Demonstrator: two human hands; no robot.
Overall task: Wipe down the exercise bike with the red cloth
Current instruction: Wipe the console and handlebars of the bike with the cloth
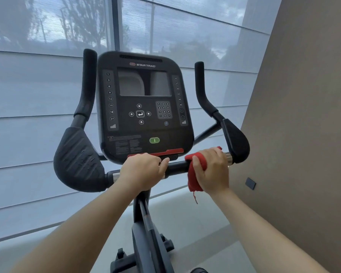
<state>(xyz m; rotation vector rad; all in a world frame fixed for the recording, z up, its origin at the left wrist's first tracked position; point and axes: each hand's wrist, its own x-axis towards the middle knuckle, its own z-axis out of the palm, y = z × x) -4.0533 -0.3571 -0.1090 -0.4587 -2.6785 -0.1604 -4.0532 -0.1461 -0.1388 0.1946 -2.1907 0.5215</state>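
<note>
We bunch soft, light red cloth (195, 182) in right grip (211, 168), curled round bar (177, 166) at lower right; left grip (144, 170) clutches bar.

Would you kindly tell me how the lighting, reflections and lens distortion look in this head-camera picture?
Head view: soft, even daylight comes through the window blinds, with no hard shadows; the console screen mirrors pale shapes; wide-angle stretch enlarges the forearms toward the lower corners; the right hand and red cloth on the handlebar are sharp.
</note>
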